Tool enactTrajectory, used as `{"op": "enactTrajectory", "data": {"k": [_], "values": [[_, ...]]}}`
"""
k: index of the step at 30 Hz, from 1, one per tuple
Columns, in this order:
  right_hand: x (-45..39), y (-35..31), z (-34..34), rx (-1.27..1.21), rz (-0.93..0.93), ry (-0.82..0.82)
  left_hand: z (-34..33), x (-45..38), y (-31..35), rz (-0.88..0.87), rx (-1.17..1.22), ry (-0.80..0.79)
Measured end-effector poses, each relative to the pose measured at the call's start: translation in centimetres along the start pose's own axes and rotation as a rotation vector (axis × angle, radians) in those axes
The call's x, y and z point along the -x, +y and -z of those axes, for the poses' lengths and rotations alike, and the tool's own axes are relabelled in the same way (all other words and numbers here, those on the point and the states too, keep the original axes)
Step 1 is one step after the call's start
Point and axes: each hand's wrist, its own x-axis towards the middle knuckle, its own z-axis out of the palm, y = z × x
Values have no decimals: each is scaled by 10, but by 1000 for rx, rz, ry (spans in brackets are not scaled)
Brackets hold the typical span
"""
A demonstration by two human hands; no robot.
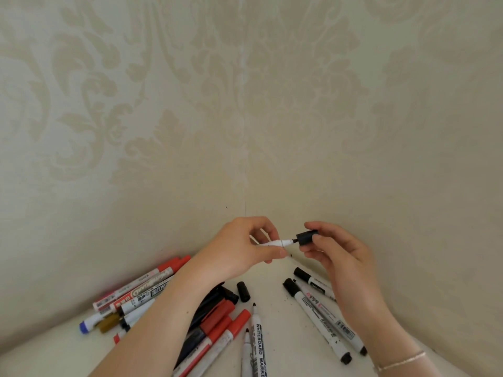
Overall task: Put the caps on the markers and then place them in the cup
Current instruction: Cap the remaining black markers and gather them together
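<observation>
Surface: pale cream tabletop (275, 333), set into a wallpapered corner.
Left group: capped red markers (152, 278), a blue-capped marker (91, 323), a gold marker (109, 322), lying close together.
Centre: red-capped markers (217, 325) piled with black ones; a loose black cap (243, 291); two uncapped whiteboard markers (258, 336), tips toward the wall.
Right: black-capped markers (315, 311) lying side by side.

Two forearms enter from the lower edge, both bare to the frame's limit; no sleeve shows on either. Left hand (239, 248): no ring or band seen. Right hand (337, 257): fingers unadorned. Right wrist carries a thin, pale, metallic-looking bracelet (400, 361), a single fine strand, slightly blurred.
</observation>
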Motion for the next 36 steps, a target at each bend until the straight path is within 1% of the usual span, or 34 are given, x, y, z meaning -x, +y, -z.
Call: {"op": "enactTrajectory", "data": {"k": [3, 13, 18, 22, 26, 36], "values": [[-1, 2, 0, 10, -14, 6, -1, -1, -1, 6, -8, -1], [1, 2, 1, -84, -20, 35, -3, -2, -2, -5, 24, 11], [0, 3, 1, -4, -70, 100, 1, -3, -4, 0, 34, 32], [2, 2, 0, 156, -48, 46, 3, -3, -4, -7, 37, 34], [2, 0, -2, 136, -16, 15, 3, -2, -4, -11, 33, 27], [2, 1, -2, 111, -33, -8, 3, 0, -2, -7, -27, 16]]}}
